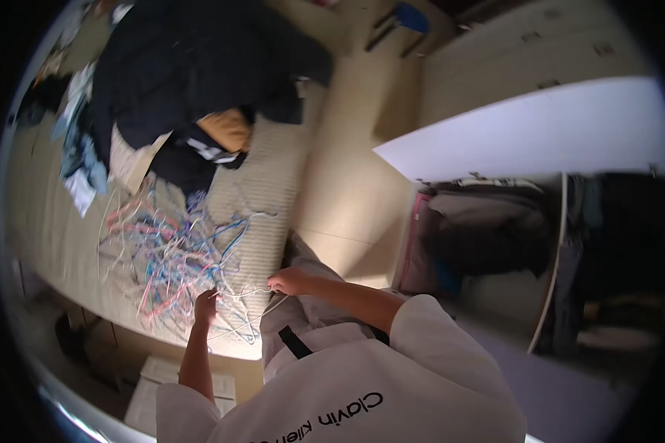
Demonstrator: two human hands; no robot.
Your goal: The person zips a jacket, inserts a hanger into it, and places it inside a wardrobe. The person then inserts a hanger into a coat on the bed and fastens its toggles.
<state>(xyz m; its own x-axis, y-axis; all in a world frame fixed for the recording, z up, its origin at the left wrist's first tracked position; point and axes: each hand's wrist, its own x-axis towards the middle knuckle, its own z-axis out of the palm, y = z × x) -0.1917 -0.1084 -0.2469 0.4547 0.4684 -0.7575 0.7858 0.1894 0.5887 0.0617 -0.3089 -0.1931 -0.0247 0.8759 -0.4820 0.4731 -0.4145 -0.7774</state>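
Both of my hands are over the near edge of the bed, beside a tangled heap of plastic and wire clothes hangers (188, 255) in white, blue and pink. My right hand (290, 281) is closed around a white clothes hanger (244, 294), close to my leg. Fingers of my left hand (206, 304) are pinched at the other end of this hanger, at the heap's edge. Exactly where the fingers grip is too small to make out. Overlapping hangers hide parts of one another.
Dark clothing (199, 66) is piled on the bed (270, 192) beyond the hangers, with a light blue garment (81, 155) to its left. On the right, an open wardrobe door (532, 125) stands by shelves holding folded clothes (488, 229). A blue stool (410, 18) is farther off.
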